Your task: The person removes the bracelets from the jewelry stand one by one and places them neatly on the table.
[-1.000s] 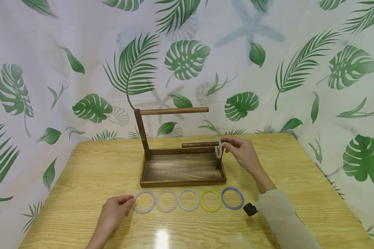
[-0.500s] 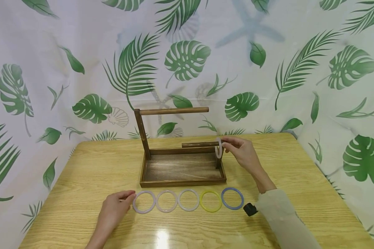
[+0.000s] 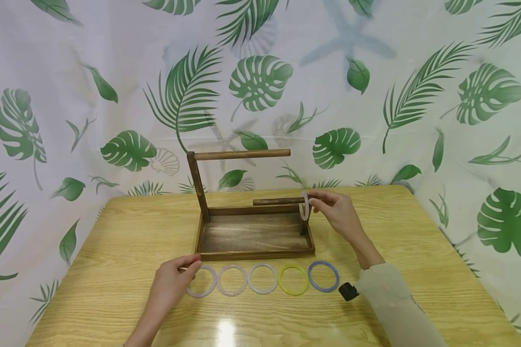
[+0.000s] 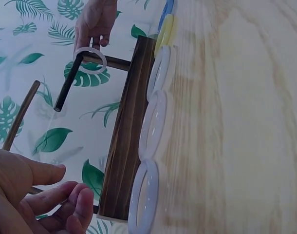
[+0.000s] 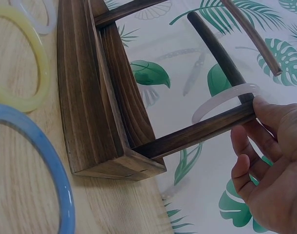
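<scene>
My right hand (image 3: 340, 214) pinches a pale pinkish bangle (image 5: 217, 101) at the right end of a dark wooden bangle stand (image 3: 252, 233). This bangle hangs around the stand's lower bar (image 3: 278, 201), against the short upright post. My left hand (image 3: 169, 284) hovers by the stand's front left corner, its fingers loosely bent with nothing between them. It partly covers a pale lavender bangle (image 3: 215, 279) in the head view. To the right, in one row on the table, lie a pale pink bangle (image 3: 232, 294), a whitish one, a yellow bangle (image 3: 293, 293) and a blue bangle (image 3: 323, 290).
The stand's longer upper bar (image 3: 243, 154) juts rightward from a tall post at the left, above the tray. A leaf-patterned cloth (image 3: 260, 96) hangs behind the wooden table (image 3: 134, 241). A small black object (image 3: 349, 291) sits at the right sleeve.
My left hand has shifted from beside the lavender bangle up and rightward, to the tray's front left corner. The right hand and the bangle on the lower bar have stayed in place.
</scene>
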A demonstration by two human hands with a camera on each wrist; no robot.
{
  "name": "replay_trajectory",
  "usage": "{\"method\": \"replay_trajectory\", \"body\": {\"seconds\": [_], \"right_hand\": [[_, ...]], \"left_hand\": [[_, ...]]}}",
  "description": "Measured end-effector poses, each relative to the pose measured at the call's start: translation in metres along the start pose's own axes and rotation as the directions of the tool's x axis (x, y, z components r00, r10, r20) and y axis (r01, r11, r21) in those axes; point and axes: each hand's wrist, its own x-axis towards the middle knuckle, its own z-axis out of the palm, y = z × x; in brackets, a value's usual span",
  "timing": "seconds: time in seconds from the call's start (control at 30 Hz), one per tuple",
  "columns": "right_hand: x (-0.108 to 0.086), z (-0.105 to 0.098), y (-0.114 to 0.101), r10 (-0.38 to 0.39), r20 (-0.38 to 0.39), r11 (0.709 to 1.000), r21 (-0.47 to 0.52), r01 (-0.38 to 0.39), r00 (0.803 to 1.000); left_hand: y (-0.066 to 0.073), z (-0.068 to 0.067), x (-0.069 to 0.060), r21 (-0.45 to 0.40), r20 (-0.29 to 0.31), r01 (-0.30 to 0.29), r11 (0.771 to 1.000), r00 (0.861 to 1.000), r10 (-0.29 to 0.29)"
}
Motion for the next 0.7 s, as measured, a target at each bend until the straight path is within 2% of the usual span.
{"method": "replay_trajectory", "body": {"seconds": [0.7], "right_hand": [[0.000,0.001,-0.001,-0.020,-0.012,0.999,-0.028,0.020,1.000]], "left_hand": [[0.031,0.025,0.006,-0.077,0.053,-0.095,0.992,0.994,0.100]]}}
